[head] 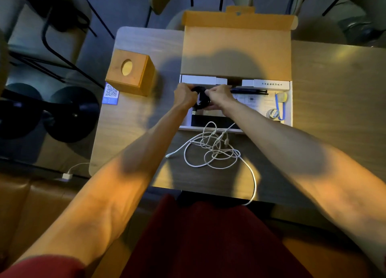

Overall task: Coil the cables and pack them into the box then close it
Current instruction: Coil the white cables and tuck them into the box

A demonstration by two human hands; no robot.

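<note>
Head view: left hand (pixel 184 96) and right hand (pixel 220 96) are holding the coiled black cable (pixel 201 100) in a curled grip over the open box (pixel 236 54); tangled white cable (pixel 211 150) is trailing over its near edge, wooden cube (pixel 130 71) sitting left of it

- Left arm: bare, reached forward from the lower left, forearm angled inward.
- Left hand (pixel 184 96): fingers curled, gripped the left side of a black cable (pixel 201 100).
- Right arm: bare, reached forward from the lower right.
- Right hand (pixel 219 97): fingers curled, held the cable's right side, near the left hand.
</note>
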